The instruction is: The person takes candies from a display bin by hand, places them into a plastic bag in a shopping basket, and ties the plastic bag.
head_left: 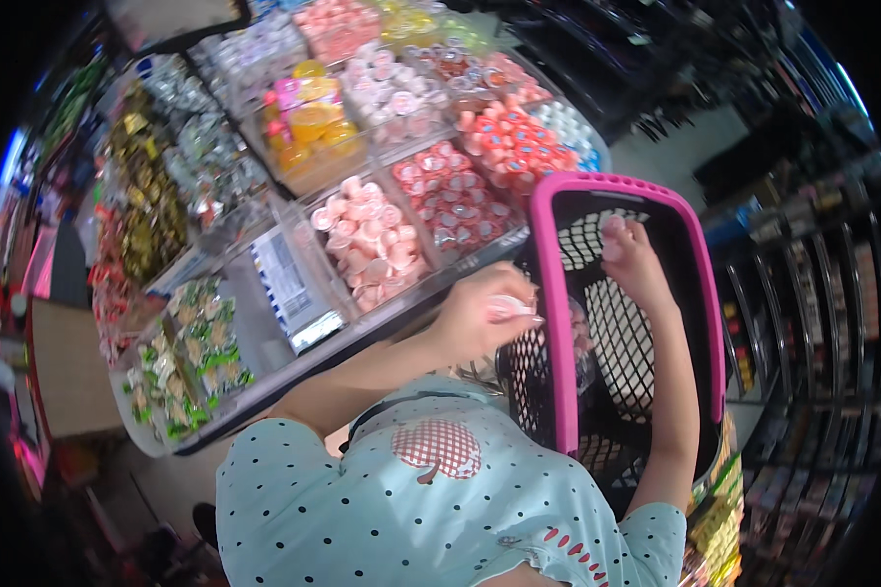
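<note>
A black mesh shopping basket [625, 411] with pink handles [558, 323] stands tilted in front of me on the right. My left hand [475, 311] is closed around a small pale pink jelly cup [507, 307] beside the near handle, between the candy display and the basket. Over the basket's inside, my right hand [636, 264] pinches another pale pink jelly cup [613, 226] in its fingertips. Low in the basket lies a clear plastic bag [579, 342] with pinkish contents, partly hidden behind the handle.
The display holds clear bins of pale pink cups [367, 245], red cups [455, 196] and yellow jellies [308, 122]. Gold-wrapped sweets [142, 176] and green packets [206, 333] lie on its left. Dark racks [822, 293] stand at the right.
</note>
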A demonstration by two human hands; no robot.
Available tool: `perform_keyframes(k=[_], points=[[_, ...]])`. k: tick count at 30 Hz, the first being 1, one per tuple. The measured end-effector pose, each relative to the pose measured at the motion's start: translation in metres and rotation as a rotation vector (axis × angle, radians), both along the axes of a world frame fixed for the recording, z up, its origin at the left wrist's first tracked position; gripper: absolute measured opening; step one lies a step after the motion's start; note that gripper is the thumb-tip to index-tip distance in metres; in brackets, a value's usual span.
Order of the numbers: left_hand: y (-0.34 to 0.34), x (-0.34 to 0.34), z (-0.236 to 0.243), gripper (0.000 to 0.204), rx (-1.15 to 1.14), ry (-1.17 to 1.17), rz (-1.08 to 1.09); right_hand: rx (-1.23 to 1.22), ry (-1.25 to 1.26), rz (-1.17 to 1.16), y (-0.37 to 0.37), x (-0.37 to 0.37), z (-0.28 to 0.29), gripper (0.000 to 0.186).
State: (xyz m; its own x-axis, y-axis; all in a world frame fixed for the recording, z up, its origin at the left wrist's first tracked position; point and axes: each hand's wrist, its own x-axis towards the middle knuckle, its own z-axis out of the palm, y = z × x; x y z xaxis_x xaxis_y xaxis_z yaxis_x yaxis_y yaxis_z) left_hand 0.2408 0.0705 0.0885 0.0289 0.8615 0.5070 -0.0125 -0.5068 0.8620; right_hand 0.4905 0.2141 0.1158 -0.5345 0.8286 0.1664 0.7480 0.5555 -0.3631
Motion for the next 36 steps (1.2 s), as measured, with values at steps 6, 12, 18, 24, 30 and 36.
perform_keyframes(k=[6,12,18,24,30,36], points=[[-0.061,-0.077,-0.033,0.014,-0.530,-0.497,0.393,0.042,0.164,0.146,-0.009,-0.090,0.044,0.044],[-0.054,-0.148,-0.016,0.013,-0.448,-0.194,0.584,-0.085,0.073,0.606,-0.023,-0.184,0.037,0.042],[0.013,-0.215,-0.009,0.016,-0.074,0.553,0.420,-0.210,-0.352,0.881,-0.002,-0.267,-0.009,0.039],[0.095,-0.269,-0.072,0.015,0.314,1.426,0.159,-0.060,-0.686,0.866,0.045,-0.350,-0.100,0.035],[0.154,-0.296,-0.128,0.015,0.138,2.043,-0.325,0.117,-0.606,0.715,0.092,-0.401,-0.189,0.029],[0.171,-0.323,-0.189,0.016,0.103,1.875,-0.284,0.093,-0.410,0.672,0.113,-0.399,-0.235,0.036]])
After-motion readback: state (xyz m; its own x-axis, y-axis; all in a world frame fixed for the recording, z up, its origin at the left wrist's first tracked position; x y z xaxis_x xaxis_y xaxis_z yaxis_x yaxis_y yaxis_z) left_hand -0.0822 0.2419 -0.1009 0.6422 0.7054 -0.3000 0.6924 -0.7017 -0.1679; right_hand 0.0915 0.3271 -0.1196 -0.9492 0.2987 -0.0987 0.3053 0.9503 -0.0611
